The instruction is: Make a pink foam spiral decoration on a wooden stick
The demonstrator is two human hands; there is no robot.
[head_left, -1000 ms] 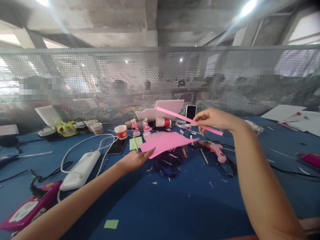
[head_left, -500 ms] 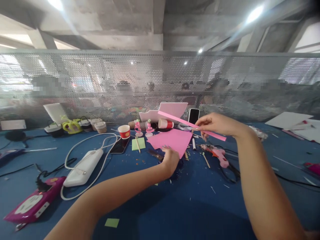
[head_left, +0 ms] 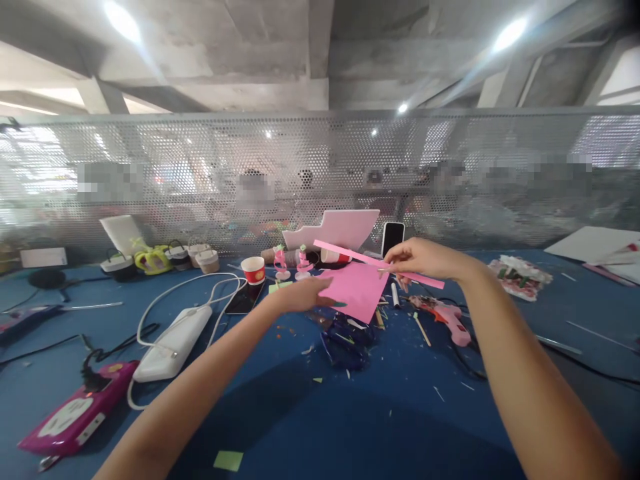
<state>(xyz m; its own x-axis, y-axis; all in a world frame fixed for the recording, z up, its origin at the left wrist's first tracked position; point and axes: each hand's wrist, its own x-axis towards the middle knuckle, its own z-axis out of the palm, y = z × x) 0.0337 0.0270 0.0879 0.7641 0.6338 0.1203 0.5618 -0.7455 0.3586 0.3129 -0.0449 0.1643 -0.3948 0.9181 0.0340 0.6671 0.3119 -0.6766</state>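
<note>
**My right grip (head_left: 417, 259) was clamped on a long, narrow pink strip (head_left: 345, 252)**

The strip crossed the far side of a flat pink sheet (head_left: 357, 290) over the blue desk (head_left: 400, 427). My left grip (head_left: 304, 295), thumb and fingers apart, partly hid that sheet; contact I could not tell. A red-and-white paper cup (head_left: 249, 272) bore a yellow emblem (head_left: 258, 275) too small to read.
</note>
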